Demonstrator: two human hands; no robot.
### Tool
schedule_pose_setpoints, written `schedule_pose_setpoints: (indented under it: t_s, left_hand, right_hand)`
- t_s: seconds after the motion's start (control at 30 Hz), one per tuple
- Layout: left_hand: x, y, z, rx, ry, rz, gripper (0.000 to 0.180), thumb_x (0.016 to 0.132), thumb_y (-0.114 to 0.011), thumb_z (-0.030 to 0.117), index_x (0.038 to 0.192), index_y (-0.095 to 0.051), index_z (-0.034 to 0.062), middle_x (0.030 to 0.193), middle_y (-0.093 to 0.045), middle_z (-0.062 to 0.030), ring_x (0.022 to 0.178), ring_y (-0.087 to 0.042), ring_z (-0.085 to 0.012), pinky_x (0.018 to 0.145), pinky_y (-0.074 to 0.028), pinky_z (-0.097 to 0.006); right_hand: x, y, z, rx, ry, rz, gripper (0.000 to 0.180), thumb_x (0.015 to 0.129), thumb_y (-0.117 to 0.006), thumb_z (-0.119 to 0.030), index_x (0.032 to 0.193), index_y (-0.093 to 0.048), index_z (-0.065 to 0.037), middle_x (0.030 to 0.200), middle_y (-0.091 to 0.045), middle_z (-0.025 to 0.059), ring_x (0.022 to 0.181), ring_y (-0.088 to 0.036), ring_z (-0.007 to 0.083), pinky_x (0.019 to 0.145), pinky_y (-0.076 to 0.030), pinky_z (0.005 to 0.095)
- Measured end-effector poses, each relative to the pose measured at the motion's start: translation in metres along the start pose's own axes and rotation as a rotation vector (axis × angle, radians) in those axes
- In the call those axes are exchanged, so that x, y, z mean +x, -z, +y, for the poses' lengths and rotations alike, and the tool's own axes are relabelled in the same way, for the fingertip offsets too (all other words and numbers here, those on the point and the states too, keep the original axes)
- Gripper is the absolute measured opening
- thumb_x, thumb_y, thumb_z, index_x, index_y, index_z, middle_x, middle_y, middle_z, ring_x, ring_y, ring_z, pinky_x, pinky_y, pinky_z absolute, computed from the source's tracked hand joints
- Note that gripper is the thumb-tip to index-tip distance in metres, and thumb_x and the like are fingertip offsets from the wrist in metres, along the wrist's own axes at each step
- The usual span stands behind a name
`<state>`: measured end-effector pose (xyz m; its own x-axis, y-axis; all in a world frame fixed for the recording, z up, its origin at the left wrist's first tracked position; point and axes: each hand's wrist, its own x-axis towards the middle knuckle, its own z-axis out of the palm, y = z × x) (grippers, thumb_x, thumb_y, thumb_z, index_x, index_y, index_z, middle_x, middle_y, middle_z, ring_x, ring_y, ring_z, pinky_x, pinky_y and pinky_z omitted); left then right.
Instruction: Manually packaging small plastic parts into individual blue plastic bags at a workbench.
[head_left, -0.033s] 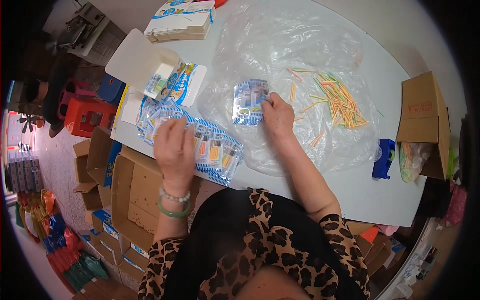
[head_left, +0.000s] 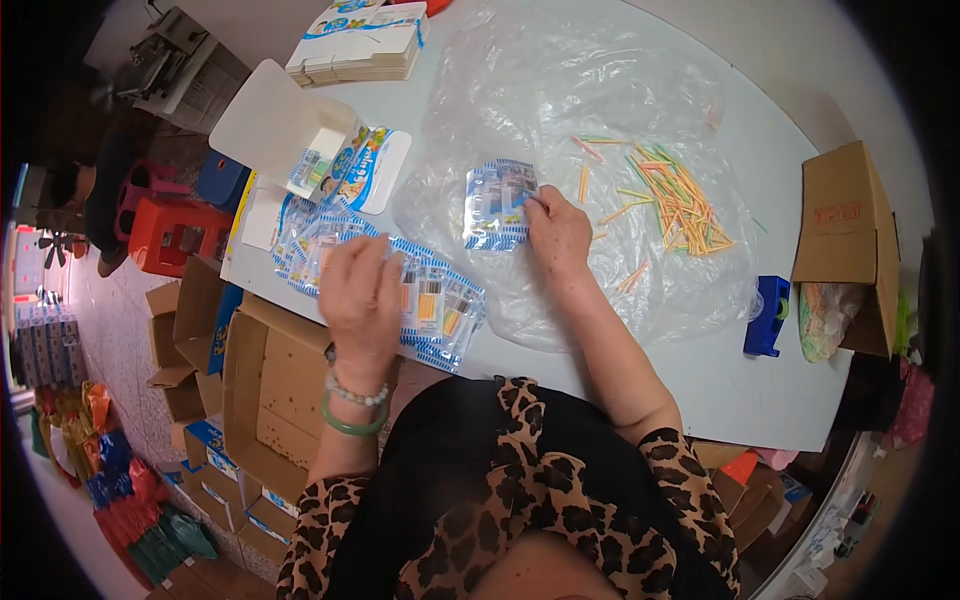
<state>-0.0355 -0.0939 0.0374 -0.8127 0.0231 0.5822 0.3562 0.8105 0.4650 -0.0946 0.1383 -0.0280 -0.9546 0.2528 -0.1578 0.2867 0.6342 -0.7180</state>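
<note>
My right hand [head_left: 560,235] pinches a small stack of clear sachets with blue print [head_left: 488,208] between thumb and fingers, above a crumpled clear plastic sheet [head_left: 560,110]. To its left, my left hand [head_left: 360,290] hovers over a fanned row of similar sachets [head_left: 430,305]. Its fingers are bent and drawn together; whatever is between them is hidden. Yellow and orange sticks show inside several of the row's sachets. A loose heap of thin pastel sticks [head_left: 688,200] lies on the plastic, right of my right hand, with a few strays beside it.
An open white-and-blue box [head_left: 262,122] with some sachets inside stands at the table's left. Flat cartons [head_left: 365,62] are stacked at the back. A blue tape dispenser [head_left: 768,318] and a cardboard box [head_left: 840,215] are at right. Below the left edge sits an open carton [head_left: 285,385].
My left hand has shifted slightly to the right along the row of sachets. My right hand and its sachets have hardly moved.
</note>
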Motion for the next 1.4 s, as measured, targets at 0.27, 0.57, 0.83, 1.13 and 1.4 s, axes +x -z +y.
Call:
schedule_pose_setpoints:
  t_s: [0.27,0.57,0.83,1.13,1.4]
  left_hand:
    - [-0.006,-0.089,0.061,-1.053,0.792,-0.225,0.028,0.084,-0.065,0.005,0.110,-0.061,-0.0030,0.094,-0.063,-0.0055,0.077,-0.057,-0.0104,0.073,-0.050,-0.024]
    - [-0.001,-0.114,0.087,-1.241,1.032,-0.651,0.017,0.087,-0.059,0.004,0.102,-0.063,-0.0022,0.093,-0.068,-0.0079,0.078,-0.065,-0.0135,0.071,-0.054,-0.027]
    - [-0.015,-0.121,0.095,-1.228,1.054,-0.871,0.015,0.086,-0.059,0.003,0.100,-0.064,-0.0024,0.091,-0.068,-0.0086,0.079,-0.066,-0.0145,0.072,-0.056,-0.028]
    - [-0.020,-0.124,0.091,-1.223,1.007,-0.938,0.016,0.087,-0.060,0.004,0.101,-0.063,-0.0014,0.092,-0.068,-0.0081,0.079,-0.066,-0.0141,0.072,-0.055,-0.028]
    - [-0.022,-0.119,0.084,-1.217,1.022,-0.906,0.016,0.087,-0.059,0.004,0.102,-0.063,-0.0013,0.092,-0.068,-0.0067,0.078,-0.064,-0.0123,0.071,-0.054,-0.026]
  right_hand:
    - [-0.042,0.034,0.030,0.439,0.274,-0.014,0.016,0.086,-0.058,-0.017,0.082,-0.063,-0.002,0.079,-0.060,0.0101,0.074,-0.059,0.0222,0.068,-0.046,0.0320]
    - [0.019,0.140,0.113,-0.465,0.227,0.323,0.027,0.080,-0.057,-0.015,0.103,-0.060,-0.002,0.103,-0.063,0.0165,0.101,-0.057,0.0322,0.087,-0.045,0.0401]
    - [0.060,0.171,0.163,-0.816,0.066,0.145,0.023,0.082,-0.054,-0.015,0.103,-0.053,-0.006,0.101,-0.059,0.0140,0.099,-0.054,0.0313,0.085,-0.043,0.0438]
    - [0.061,0.170,0.155,-0.787,0.067,0.136,0.020,0.087,-0.049,-0.016,0.101,-0.054,-0.004,0.101,-0.061,0.0146,0.099,-0.057,0.0317,0.086,-0.044,0.0432]
    - [0.061,0.177,0.145,-0.695,-0.056,0.193,0.015,0.087,-0.048,-0.013,0.095,-0.052,-0.001,0.089,-0.065,0.0201,0.086,-0.062,0.0364,0.082,-0.043,0.0466]
